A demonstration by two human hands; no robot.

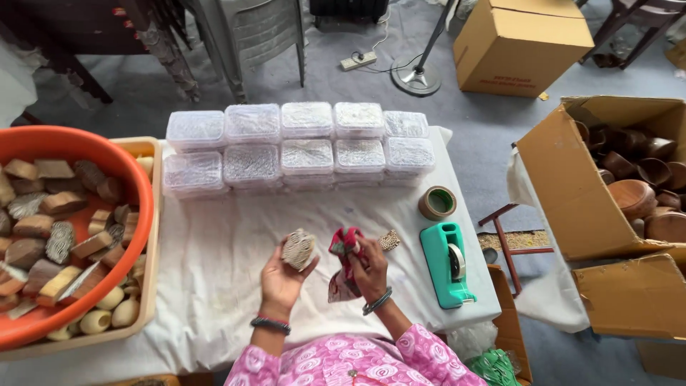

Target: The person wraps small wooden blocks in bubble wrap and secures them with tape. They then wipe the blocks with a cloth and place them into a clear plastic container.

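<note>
Head cam view, looking down at a table [214, 236] covered w/ a wrinkled white cloth. A person in a pink patterned top, dark bangles on both wrists, works at the near edge.

Left hand [282, 275] is palm up, fingers curled around a small carved wooden block w/ a pale patterned face [298, 249], held just above the cloth near the table's centre. Right hand [369, 270] is closed on a red patterned cloth pouch [343, 264], which hangs down btwn the two hands, close to the block; touching or not, can't tell. Another small carved wooden piece [389, 240] lies just beyond the right hand.

At the far edge, two rows of clear plastic lidded boxes [300, 146] stand side by side. Right of the hands: a teal tape dispenser [448, 263], w/ a roll of brown tape [437, 202] just behind it. At left, a round orange plastic tub [139, 186] full of wooden blocks sits in a cream tray [151, 286]. On the floor at right, an open cardboard box [564, 193] holds brown wooden bowls [632, 193].
</note>
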